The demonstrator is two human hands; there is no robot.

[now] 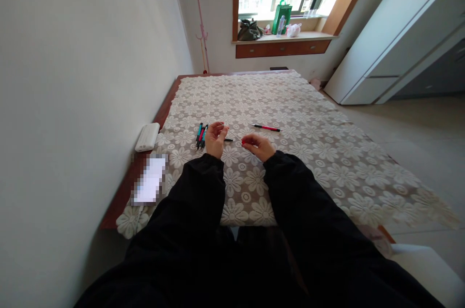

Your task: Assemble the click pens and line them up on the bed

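A person in black sleeves sits at a table [109, 216] spread with a flowered lace cloth [308, 153], both hands raised just above it. The right hand [258, 146] is curled with thumb and forefinger pinched narrowly on something small and red, too small to identify, perhaps a pen part. The left hand [215, 138] is cupped palm-up with fingers loosely bent; whether it holds anything cannot be told. Just beyond the left hand, and a little to its left, lies a cluster of pens [201, 135] in teal, red and black, side by side on the cloth, with a short black piece [228, 140] showing beside the same hand. Beyond the right hand lies a single red pen [267, 128], apart from the cluster. Pens like these would likely be light, stiff and smooth, prone to roll on lace, and best taken by the middle of the barrel; a small loose part would call for a fingertip pinch. Left of the left hand, near the table's wall edge, rest a white block [147, 136] and a white paper [150, 183]. Farther off, past the table's end, a window ledge [312, 37] carries a dark bag [249, 31] and a green bag [282, 16], with a white cabinet [395, 46] to the right.
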